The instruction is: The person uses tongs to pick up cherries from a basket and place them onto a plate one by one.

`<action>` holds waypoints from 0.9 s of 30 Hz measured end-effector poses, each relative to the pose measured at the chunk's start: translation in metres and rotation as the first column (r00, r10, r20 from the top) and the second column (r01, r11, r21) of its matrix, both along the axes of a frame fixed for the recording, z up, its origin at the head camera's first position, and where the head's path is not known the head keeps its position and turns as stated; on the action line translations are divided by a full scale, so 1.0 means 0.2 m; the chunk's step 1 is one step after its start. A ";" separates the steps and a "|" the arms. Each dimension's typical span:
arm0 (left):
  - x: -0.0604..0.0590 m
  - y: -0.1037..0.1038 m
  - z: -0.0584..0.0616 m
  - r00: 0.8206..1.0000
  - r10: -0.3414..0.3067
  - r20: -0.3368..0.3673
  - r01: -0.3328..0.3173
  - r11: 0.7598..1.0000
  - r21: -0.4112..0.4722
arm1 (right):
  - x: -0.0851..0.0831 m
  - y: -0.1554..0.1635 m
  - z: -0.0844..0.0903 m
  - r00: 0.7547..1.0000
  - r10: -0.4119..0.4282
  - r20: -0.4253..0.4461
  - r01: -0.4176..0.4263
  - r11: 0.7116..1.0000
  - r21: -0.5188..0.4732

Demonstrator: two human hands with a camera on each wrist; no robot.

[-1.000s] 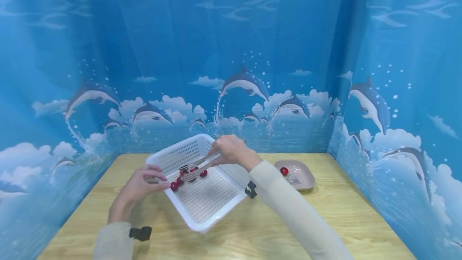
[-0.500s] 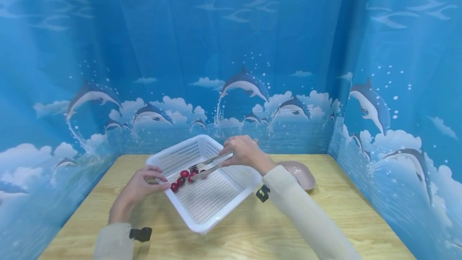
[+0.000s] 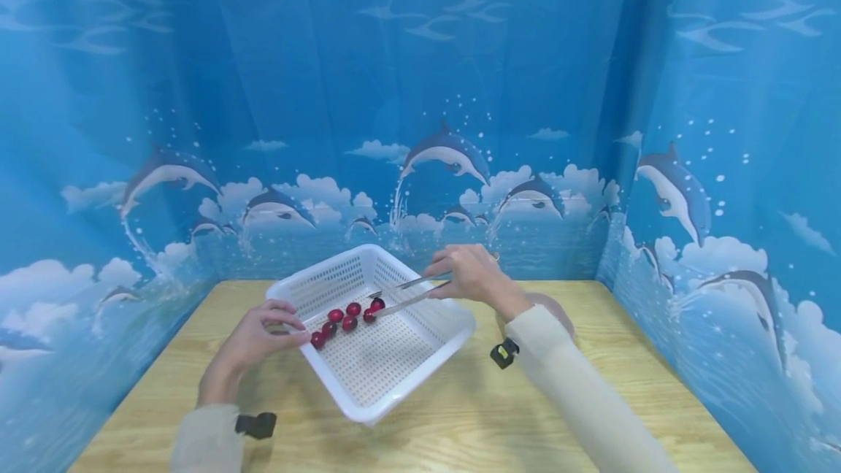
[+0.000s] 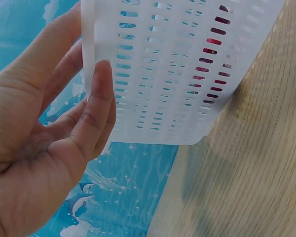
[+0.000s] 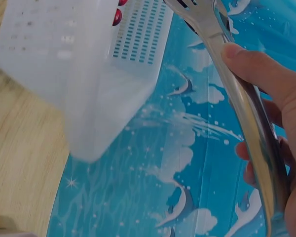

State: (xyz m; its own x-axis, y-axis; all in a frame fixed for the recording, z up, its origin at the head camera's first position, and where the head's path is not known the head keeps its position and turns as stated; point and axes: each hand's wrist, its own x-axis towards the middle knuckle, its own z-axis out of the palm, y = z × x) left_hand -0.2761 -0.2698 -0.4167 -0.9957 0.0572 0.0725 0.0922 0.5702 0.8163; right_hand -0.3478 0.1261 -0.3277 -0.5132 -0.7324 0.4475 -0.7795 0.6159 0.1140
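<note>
Head view: L hand [image 3: 259,334] pinches the L rim of a white basket [image 3: 381,367]. Seven red fruits [image 3: 336,315], cherry-like, lie in a loose cluster on its floor. R hand [image 3: 469,272] grips metal tongs [image 3: 410,301], arms a bit apart, tips at the rightmost fruits; can't tell if one's pinched. Risk: round, prob. slick fruit could shoot out if squeezed off-centre; basket could shift if L grip slackens. Pink dish [image 3: 555,306] on the wooden table [image 3: 420,429], R side, is mostly behind the R sleeve [image 3: 558,349]; contents hidden.

L wrist view: digits on both sides of the rim; fruit shows only as red thru slots, so no count.

R wrist view: thumb presses tongs' handle, fingers opp.; tips cut off at top, basket's near wall blurred, pale edge bottom L unclear.
</note>
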 end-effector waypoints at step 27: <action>0.00 -0.01 0.00 1.000 -0.004 -0.005 0.004 1.000 0.014 | 0.03 0.40 0.00 0.996 -0.082 -0.046 0.076 0.989 -0.123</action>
